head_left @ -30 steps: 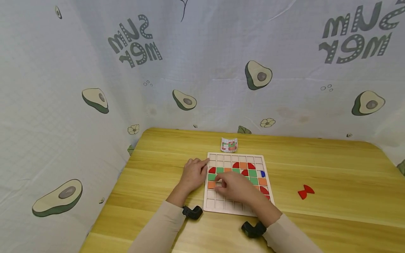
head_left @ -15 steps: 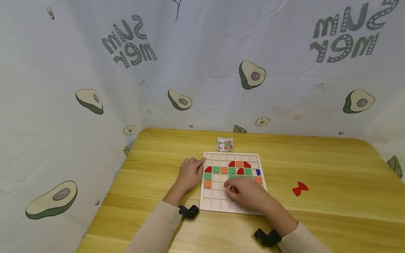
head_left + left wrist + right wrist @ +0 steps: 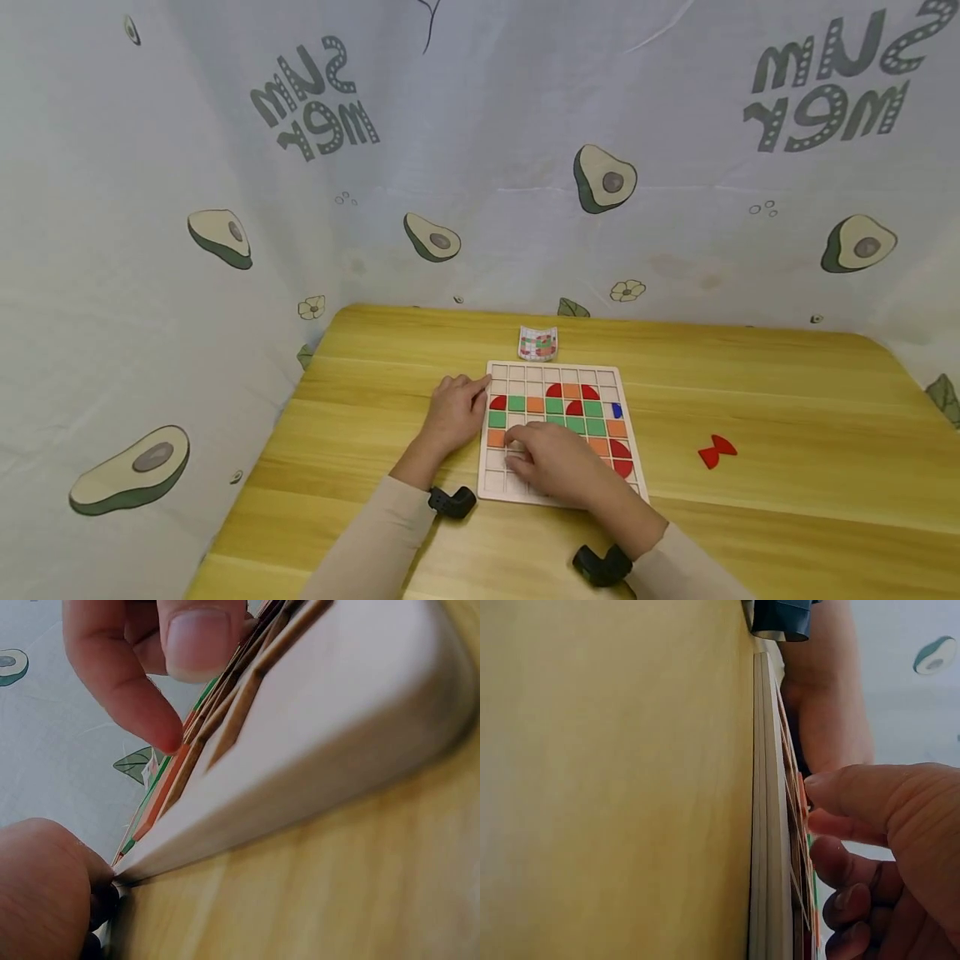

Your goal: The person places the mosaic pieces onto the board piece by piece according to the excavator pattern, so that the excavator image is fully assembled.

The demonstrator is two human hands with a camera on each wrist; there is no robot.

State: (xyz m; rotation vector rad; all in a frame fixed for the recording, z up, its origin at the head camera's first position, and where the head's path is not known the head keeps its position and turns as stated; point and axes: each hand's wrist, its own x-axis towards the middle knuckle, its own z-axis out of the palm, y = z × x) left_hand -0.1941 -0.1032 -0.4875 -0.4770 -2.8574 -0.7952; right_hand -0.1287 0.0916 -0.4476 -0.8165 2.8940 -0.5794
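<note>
A pale wooden grid board (image 3: 495, 482) lies on the table, with green, orange and rounded red tiles in several cells. A small blue piece (image 3: 617, 410) sits near its right edge. My left hand (image 3: 453, 412) rests beside the board, its forefinger reaching the upper left edge. Over the lower left cells is my right hand (image 3: 562, 458), its forefinger tip close to an orange tile (image 3: 496, 438). In the right wrist view a gap shows between the thumb and fingers of that right hand (image 3: 922, 832), and I see nothing pinched there. The cells under the palm are hidden.
Two red fan-shaped pieces (image 3: 717, 451) lie on the table right of the board. A small curled pattern card (image 3: 537, 343) stands behind the board. Beyond the wooden table (image 3: 787, 400) hangs a pale printed curtain (image 3: 510, 233).
My right hand moves right and lower over the board, then back left towards the orange tile at the left column. The left hand stays at the board's edge. The view shifts slightly.
</note>
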